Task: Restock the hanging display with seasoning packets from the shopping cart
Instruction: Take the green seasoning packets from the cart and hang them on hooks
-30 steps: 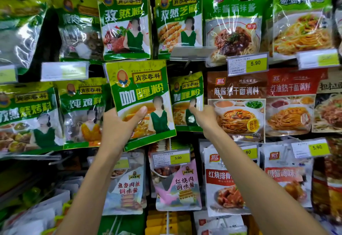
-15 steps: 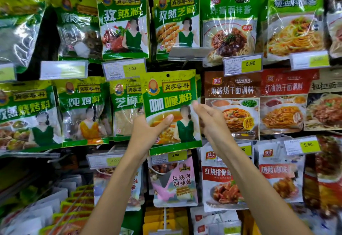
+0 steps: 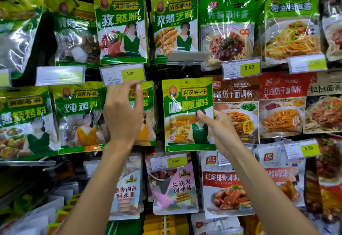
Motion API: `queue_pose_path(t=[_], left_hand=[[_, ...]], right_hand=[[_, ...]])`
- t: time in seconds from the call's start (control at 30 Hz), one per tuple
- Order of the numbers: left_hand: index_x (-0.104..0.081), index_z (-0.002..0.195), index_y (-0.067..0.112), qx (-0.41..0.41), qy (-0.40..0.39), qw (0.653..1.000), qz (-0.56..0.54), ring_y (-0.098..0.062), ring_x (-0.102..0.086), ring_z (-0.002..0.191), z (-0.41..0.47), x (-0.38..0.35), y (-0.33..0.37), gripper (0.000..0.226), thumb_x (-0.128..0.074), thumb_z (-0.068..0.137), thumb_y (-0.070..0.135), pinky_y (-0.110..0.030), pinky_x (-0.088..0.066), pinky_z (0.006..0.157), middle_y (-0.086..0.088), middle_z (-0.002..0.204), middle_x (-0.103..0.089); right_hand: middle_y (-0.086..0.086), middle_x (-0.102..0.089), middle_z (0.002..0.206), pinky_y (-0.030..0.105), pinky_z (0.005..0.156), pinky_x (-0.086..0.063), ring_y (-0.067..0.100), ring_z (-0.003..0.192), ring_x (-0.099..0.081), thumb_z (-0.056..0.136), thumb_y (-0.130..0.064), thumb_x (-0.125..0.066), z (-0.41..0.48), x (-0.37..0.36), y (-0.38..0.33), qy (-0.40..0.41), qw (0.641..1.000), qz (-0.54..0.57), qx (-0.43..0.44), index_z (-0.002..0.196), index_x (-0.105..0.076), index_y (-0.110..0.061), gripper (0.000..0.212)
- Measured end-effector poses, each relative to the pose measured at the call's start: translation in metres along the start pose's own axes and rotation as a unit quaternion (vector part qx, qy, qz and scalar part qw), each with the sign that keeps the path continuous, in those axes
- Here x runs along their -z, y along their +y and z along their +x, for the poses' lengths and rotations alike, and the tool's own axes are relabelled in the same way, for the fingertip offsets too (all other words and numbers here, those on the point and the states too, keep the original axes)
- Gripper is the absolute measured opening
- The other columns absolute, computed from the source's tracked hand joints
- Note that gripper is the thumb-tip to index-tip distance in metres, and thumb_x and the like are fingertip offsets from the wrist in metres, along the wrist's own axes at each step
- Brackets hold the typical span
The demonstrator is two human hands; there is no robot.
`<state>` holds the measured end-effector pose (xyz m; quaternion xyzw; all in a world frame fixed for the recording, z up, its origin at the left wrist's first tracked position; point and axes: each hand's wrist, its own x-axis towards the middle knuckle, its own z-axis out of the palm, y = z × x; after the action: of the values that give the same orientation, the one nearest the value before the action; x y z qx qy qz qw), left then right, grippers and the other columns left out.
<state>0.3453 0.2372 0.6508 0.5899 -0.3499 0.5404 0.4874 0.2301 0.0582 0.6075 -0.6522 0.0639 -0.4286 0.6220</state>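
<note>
The seasoning packet (image 3: 187,113) is a flat green and yellow pouch printed with yellow and white Chinese characters, a bowl of yellow curry and a figure in a green dress. It hangs upright in the middle row of the hanging display (image 3: 161,73), its round top hole level with the row's other packet tops. Its right edge overlaps a brown noodle-sauce packet.

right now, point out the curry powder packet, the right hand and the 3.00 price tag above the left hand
curry powder packet (image 3: 187,103): head view, green title band
right hand (image 3: 215,123): head view, back of hand
3.00 price tag (image 3: 130,73): head view, yellow price patch
</note>
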Motion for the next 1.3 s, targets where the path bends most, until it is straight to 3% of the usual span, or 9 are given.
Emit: queue_pose_path(t=[0.1, 0.27, 0.57, 0.8, 0.9, 0.97, 1.07, 1.2, 1.3], left_hand=[[-0.059, 0.119, 0.004, -0.096, 0.043, 0.987, 0.124, -0.032, -0.054, 0.106, 0.026, -0.008, -0.013, 0.03, -0.047, 0.098, 0.022, -0.033, -0.04, 0.089, -0.017, 0.112, -0.061], [-0.047, 0.134, 0.001, -0.125, -0.024, 0.968, 0.215, -0.04, -0.043, 0.126, 0.042, -0.023, -0.036, 0.043, -0.038, 0.102, 0.027, -0.047, -0.028, 0.111, -0.024, 0.133, -0.048], [-0.047, 0.133, -0.001, -0.139, -0.008, 0.968, 0.208, -0.038, -0.047, 0.122, 0.039, -0.029, -0.047, 0.042, -0.039, 0.101, 0.027, -0.045, -0.023, 0.114, -0.022, 0.127, -0.052], [-0.048, 0.131, -0.001, -0.142, -0.002, 0.97, 0.2, -0.036, -0.047, 0.12, 0.038, -0.03, -0.048, 0.042, -0.04, 0.101, 0.027, -0.044, -0.022, 0.114, -0.022, 0.125, -0.053], [-0.048, 0.131, -0.001, -0.146, 0.0, 0.968, 0.202, -0.037, -0.048, 0.119, 0.038, -0.029, -0.048, 0.041, -0.041, 0.101, 0.026, -0.045, -0.024, 0.113, -0.022, 0.124, -0.054], [-0.049, 0.13, -0.002, -0.151, 0.0, 0.968, 0.201, -0.037, -0.049, 0.118, 0.038, -0.029, -0.048, 0.041, -0.042, 0.101, 0.026, -0.047, -0.026, 0.113, -0.022, 0.124, -0.054], [-0.049, 0.13, -0.002, -0.157, 0.001, 0.968, 0.198, -0.038, -0.049, 0.118, 0.039, -0.028, -0.048, 0.041, -0.042, 0.101, 0.025, -0.047, -0.027, 0.112, -0.022, 0.123, -0.055], [-0.049, 0.13, -0.002, -0.164, -0.002, 0.967, 0.195, -0.037, -0.049, 0.118, 0.039, -0.027, -0.05, 0.041, -0.042, 0.101, 0.025, -0.047, -0.027, 0.112, -0.022, 0.123, -0.055], [-0.047, 0.133, -0.001, -0.16, -0.017, 0.969, 0.19, -0.036, -0.047, 0.122, 0.039, -0.025, -0.049, 0.043, -0.04, 0.101, 0.026, -0.045, -0.024, 0.114, -0.022, 0.127, -0.053]], right_hand=[[0.007, -0.072, 0.092, 0.029, 0.076, -0.056, 0.016, 0.086, -0.068, 0.092, -0.02, -0.064, 0.007, 0.002, -0.005, 0.005, 1.0, 0.009, -0.006, 0.091, -0.068, -0.007, 0.013], [0.008, -0.066, 0.083, 0.031, 0.073, -0.053, 0.019, 0.081, -0.065, 0.091, -0.023, -0.065, 0.02, 0.004, -0.011, 0.011, 1.0, -0.009, -0.02, 0.091, -0.063, -0.002, 0.02], [0.01, -0.069, 0.077, 0.041, 0.077, -0.057, 0.025, 0.075, -0.067, 0.09, -0.016, -0.066, 0.027, -0.001, -0.017, 0.011, 0.999, -0.01, -0.048, 0.077, -0.065, -0.007, 0.016], [0.013, -0.066, 0.081, 0.02, 0.046, -0.05, 0.018, 0.066, -0.065, 0.091, -0.014, -0.066, 0.032, 0.0, -0.014, 0.025, 0.997, -0.026, -0.063, 0.081, -0.063, -0.002, 0.016], [0.023, -0.065, 0.089, 0.027, 0.061, -0.051, 0.025, 0.076, -0.061, 0.09, -0.013, -0.066, 0.042, -0.01, -0.01, 0.081, 0.993, -0.069, -0.048, 0.1, -0.063, 0.014, 0.029], [0.03, -0.064, 0.088, 0.037, 0.07, -0.049, 0.031, 0.075, -0.06, 0.09, -0.012, -0.067, 0.051, -0.019, -0.008, 0.113, 0.987, -0.114, -0.025, 0.096, -0.062, 0.017, 0.03], [0.015, -0.058, 0.071, 0.032, 0.064, -0.042, 0.025, 0.06, -0.051, 0.089, -0.015, -0.067, 0.063, -0.033, -0.004, 0.142, 0.973, -0.181, -0.005, 0.077, -0.06, 0.0, 0.02], [0.007, -0.05, 0.069, 0.031, 0.063, -0.035, 0.019, 0.06, -0.043, 0.091, -0.018, -0.066, 0.071, -0.045, 0.006, 0.168, 0.958, -0.232, 0.002, 0.069, -0.049, -0.007, 0.03], [0.018, -0.064, 0.088, 0.034, 0.07, -0.04, 0.029, 0.082, -0.058, 0.095, -0.021, -0.061, 0.064, -0.047, 0.007, 0.162, 0.957, -0.24, -0.003, 0.089, -0.061, 0.006, 0.027]])
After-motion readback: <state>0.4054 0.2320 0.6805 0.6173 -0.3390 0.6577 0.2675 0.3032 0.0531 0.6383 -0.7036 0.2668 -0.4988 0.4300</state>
